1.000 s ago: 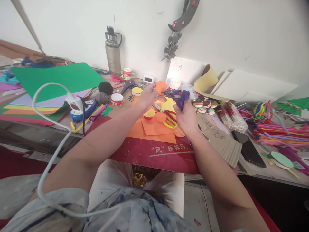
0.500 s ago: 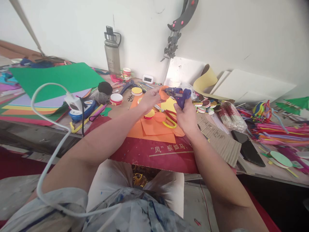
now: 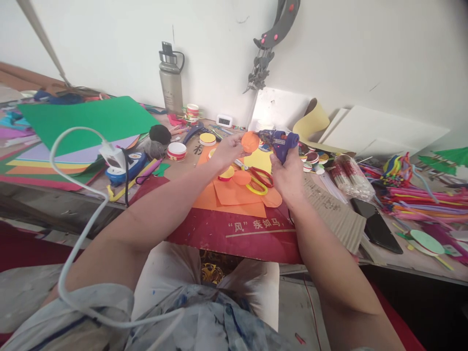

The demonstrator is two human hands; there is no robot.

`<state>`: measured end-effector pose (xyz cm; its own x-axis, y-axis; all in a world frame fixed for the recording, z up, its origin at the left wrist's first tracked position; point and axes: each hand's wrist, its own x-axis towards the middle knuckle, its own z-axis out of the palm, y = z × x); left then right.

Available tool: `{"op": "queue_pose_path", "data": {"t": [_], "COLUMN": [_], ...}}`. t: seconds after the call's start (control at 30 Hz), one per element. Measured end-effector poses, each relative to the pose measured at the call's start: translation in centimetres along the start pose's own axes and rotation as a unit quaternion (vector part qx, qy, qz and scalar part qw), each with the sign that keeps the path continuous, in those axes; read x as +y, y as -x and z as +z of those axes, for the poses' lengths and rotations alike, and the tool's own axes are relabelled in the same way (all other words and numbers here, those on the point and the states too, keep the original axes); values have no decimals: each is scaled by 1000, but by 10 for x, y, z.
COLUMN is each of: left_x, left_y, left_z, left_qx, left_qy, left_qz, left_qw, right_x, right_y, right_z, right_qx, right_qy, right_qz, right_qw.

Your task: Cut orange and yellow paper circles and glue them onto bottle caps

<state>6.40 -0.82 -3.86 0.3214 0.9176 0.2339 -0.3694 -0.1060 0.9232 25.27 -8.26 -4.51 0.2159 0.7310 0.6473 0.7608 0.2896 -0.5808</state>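
Between the fingers of my left hand (image 3: 229,152) is a round orange paper disc (image 3: 250,142), held up above the table. My right hand (image 3: 288,173) grips a blue hot glue gun (image 3: 280,141), its nozzle pointing left at the disc's upper right edge. Whether the nozzle touches the disc I cannot tell. Below my hands lie scissors (image 3: 260,181) with red and yellow handles, a second orange disc (image 3: 242,177), and orange sheets (image 3: 237,194). A yellow-topped round box (image 3: 226,173) sits beside them.
A power strip (image 3: 126,168) with a white cable stands at left, near green sheets (image 3: 91,119). A bottle (image 3: 170,80) stands by the wall. Corrugated cardboard (image 3: 334,209), a phone (image 3: 376,224) and pipe cleaners (image 3: 417,202) lie at right.
The glue gun in my right hand has moved right, off the disc's face to its edge. More of the orange disc's face shows now. My left hand stays nearly in place.
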Motion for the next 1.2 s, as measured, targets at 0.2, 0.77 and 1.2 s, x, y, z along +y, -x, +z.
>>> {"op": "queue_pose_path", "data": {"t": [0.2,0.77,1.2], "left_x": [3,10,-3], "left_y": [0,-5,-6], "left_z": [-4,-7,-8], "left_qx": [13,62,-27], "left_qy": [8,23,5], "left_qz": [12,51,33], "left_qw": [1000,997,999], "right_x": [3,-9,-11], "right_y": [-1,8,11], "right_z": [-3,-1,4], "right_qx": [-8,-47,-58], "right_qy": [-4,-19,-15], "right_qz": [4,-15,-15], "right_qw": [1000,999,998]}}
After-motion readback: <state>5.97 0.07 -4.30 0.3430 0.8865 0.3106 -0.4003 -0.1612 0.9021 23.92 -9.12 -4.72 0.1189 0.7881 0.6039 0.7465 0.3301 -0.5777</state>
